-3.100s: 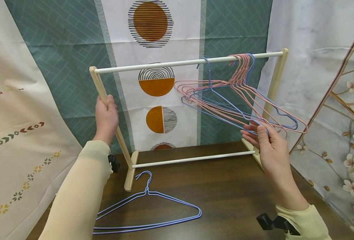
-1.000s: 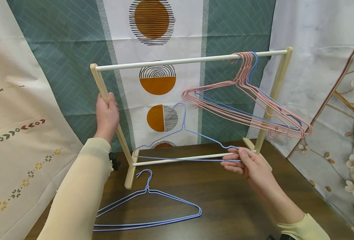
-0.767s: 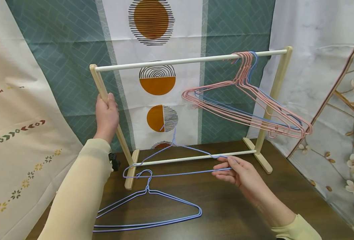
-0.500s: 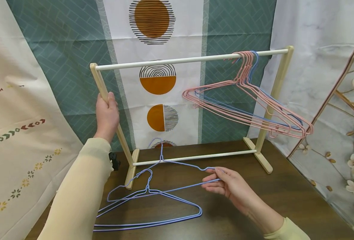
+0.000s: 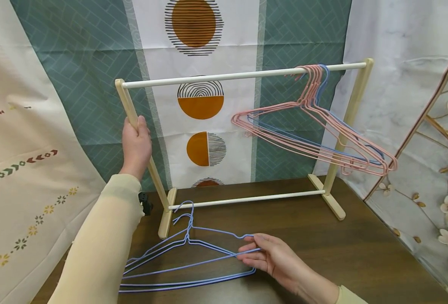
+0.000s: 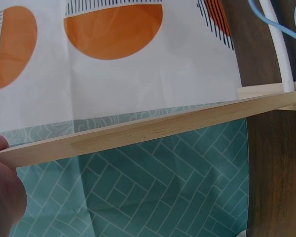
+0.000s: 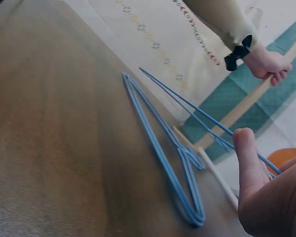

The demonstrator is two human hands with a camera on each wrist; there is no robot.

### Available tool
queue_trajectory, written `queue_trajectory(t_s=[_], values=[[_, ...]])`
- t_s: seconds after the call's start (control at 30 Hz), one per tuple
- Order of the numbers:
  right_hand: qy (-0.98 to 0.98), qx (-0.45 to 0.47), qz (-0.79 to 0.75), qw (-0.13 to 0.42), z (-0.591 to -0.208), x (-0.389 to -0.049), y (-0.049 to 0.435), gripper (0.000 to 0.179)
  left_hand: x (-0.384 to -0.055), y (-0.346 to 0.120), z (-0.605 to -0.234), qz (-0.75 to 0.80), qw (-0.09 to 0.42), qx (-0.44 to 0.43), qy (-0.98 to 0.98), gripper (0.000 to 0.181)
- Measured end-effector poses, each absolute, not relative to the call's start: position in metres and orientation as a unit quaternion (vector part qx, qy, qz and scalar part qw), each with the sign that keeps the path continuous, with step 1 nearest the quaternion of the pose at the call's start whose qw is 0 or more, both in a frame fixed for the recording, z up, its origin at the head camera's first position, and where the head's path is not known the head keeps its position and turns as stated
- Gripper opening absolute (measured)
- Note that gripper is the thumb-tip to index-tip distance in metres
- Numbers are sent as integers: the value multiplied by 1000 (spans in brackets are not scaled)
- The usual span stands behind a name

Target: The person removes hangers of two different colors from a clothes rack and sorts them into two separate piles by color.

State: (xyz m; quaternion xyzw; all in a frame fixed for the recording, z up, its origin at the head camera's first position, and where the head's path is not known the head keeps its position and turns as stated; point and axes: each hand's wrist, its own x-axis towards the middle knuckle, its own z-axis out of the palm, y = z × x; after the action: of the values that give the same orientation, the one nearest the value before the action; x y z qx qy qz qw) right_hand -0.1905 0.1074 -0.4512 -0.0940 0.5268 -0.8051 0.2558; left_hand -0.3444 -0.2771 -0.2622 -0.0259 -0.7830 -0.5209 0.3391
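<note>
While the left hand grips the rack's post, the right hand lowers 1 pinched blue hanger toward 2 lying hangers. Its descent looks nearly done.

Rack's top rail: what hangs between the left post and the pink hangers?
Nothing: the head view shows the top rail bare from the left post, which the left hand grips, to the pink hangers.

Right grip holds blue hanger near other blue hangers on brown table; left grip clasps wooden post.
</note>
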Motion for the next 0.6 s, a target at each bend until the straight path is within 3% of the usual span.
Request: queue_trajectory(t_s=[0.3,0.6], values=[[569,-105,-768,277,-465,-190,101,44,-346,-277,-262,-515,347,-34,-783,54],[770,-190,-581,182,-466,-198,107,42,-346,-277,-261,-511,347,-34,-786,55]])
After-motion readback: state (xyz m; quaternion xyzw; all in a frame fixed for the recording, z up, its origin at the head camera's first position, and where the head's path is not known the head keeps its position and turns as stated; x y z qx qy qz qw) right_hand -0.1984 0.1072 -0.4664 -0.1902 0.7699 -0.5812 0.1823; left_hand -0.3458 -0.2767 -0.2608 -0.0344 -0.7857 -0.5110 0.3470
